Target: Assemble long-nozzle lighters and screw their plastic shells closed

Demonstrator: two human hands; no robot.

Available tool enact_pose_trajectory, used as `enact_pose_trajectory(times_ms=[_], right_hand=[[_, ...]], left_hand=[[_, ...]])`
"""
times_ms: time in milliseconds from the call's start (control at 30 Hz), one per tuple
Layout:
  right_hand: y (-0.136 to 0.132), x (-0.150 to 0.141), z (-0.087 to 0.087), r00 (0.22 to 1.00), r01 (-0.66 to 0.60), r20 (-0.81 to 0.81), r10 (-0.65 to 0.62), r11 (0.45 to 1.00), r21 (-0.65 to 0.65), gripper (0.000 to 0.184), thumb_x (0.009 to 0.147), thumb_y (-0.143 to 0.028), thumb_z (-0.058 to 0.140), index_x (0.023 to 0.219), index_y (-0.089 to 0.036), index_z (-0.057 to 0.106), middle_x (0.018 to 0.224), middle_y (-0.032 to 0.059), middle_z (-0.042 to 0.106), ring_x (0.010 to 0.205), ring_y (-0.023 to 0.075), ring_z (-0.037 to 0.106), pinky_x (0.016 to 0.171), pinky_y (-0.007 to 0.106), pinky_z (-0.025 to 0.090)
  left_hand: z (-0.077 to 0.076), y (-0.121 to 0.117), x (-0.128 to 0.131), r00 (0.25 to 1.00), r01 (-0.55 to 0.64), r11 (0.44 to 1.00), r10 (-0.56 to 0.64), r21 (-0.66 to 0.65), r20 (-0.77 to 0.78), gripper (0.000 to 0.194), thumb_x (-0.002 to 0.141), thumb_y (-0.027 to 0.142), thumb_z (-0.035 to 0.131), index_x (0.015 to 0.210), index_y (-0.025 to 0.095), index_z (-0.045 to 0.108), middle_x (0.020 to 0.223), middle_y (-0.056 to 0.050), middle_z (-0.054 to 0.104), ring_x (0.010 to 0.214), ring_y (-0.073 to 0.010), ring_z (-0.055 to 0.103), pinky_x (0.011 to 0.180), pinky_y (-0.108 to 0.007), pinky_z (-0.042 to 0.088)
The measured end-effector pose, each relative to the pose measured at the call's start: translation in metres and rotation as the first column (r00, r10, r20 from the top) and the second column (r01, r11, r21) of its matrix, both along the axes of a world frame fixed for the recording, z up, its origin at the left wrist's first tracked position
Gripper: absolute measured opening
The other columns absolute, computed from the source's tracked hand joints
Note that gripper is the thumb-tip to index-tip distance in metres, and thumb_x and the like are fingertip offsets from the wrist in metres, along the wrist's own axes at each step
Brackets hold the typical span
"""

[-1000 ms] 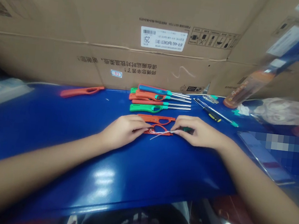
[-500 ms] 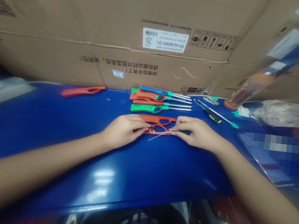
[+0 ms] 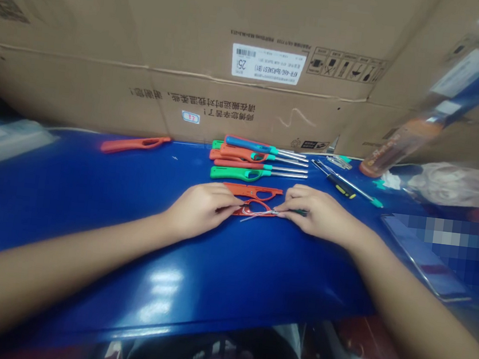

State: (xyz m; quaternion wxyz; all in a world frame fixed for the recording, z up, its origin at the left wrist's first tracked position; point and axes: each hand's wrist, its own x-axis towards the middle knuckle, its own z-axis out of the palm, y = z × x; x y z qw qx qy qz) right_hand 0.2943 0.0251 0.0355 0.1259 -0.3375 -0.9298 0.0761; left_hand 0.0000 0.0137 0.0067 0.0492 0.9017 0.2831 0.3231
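On the blue table (image 3: 232, 276), the pile of stick lighters (image 3: 246, 155) lies with its metal barrels pointing right. Just on the near side of the pile is an orange casing half (image 3: 238, 190), and nearer still is the wired orange casing (image 3: 258, 201), its finger loop showing between the two hands.

The left hand (image 3: 203, 210) is closed to a pinch, thumb against fingers, on a small dark part (image 3: 245, 205) at the left of that loop. The right hand (image 3: 317, 214) is also nearly closed, fingertips and thumb pinching the right end of the thin pale wires (image 3: 261, 212) that cross the casing; something green shows under its fingers, too hidden to name.

Well to the left of the pile lies a red lighter casing (image 3: 133, 144). To its right are a black-and-yellow screwdriver (image 3: 341, 186), a metal rod with a teal tip (image 3: 361, 193) and, farther off, an orange-capped bottle (image 3: 401, 147). Behind the pile stands a cardboard box (image 3: 175, 22).
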Motion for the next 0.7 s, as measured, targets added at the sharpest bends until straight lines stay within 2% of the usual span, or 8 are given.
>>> enact_pose_trajectory(times_ms=[200,300,433,533,700], right_hand=[[-0.004,-0.003,0.005,0.993,-0.036,0.113,0.024,0.994,0.104,0.025,0.099,-0.025,0.054,0.099,-0.022,0.078,0.089,0.0082,0.07,0.083,0.0216,0.058,0.075,0.034,0.042],[-0.009,-0.007,0.009,0.991,-0.027,0.136,0.009,0.991,0.128,0.024,0.099,-0.027,0.055,0.097,-0.022,0.078,0.093,0.009,0.072,0.087,0.0227,0.06,0.077,0.036,0.04],[-0.008,-0.012,0.007,1.0,0.016,-0.005,-0.016,1.0,-0.003,0.02,0.096,-0.035,0.061,0.097,-0.022,0.076,0.097,0.0068,0.074,0.09,0.0217,0.063,0.082,0.036,0.042],[-0.004,-0.016,0.0,0.987,0.051,-0.143,-0.068,0.991,-0.123,0.015,0.095,-0.029,0.063,0.089,-0.019,0.073,0.091,0.0055,0.073,0.088,0.0196,0.063,0.081,0.033,0.045],[-0.001,-0.021,-0.004,0.959,0.137,-0.191,-0.21,0.931,-0.339,0.013,0.089,-0.027,0.069,0.079,-0.019,0.069,0.083,0.0039,0.072,0.078,0.0174,0.063,0.072,0.029,0.046]], left_hand=[[0.0,0.0,0.0,1.0,0.008,1.0,-0.009,-0.009,-0.014,0.019,0.097,0.021,0.059,0.101,0.017,0.077,0.095,-0.007,0.078,0.085,-0.0191,0.073,0.079,-0.033,0.059],[0.0,-0.001,0.0,1.0,0.003,1.0,-0.003,0.001,-0.018,0.018,0.097,0.021,0.059,0.1,0.017,0.076,0.095,-0.006,0.078,0.084,-0.0189,0.073,0.079,-0.032,0.059],[-0.002,0.0,0.001,1.0,0.004,1.0,-0.004,0.018,-0.002,0.017,0.097,0.02,0.06,0.101,0.018,0.076,0.096,-0.006,0.079,0.086,-0.0185,0.074,0.08,-0.032,0.059],[-0.003,0.0,0.001,1.0,0.009,1.0,-0.009,0.029,0.006,0.016,0.097,0.02,0.06,0.1,0.017,0.075,0.096,-0.006,0.078,0.086,-0.0187,0.073,0.08,-0.032,0.059],[-0.002,0.001,0.002,1.0,0.013,1.0,-0.013,-0.018,-0.003,0.015,0.097,0.02,0.061,0.1,0.017,0.076,0.095,-0.005,0.078,0.086,-0.0189,0.073,0.08,-0.032,0.058]])
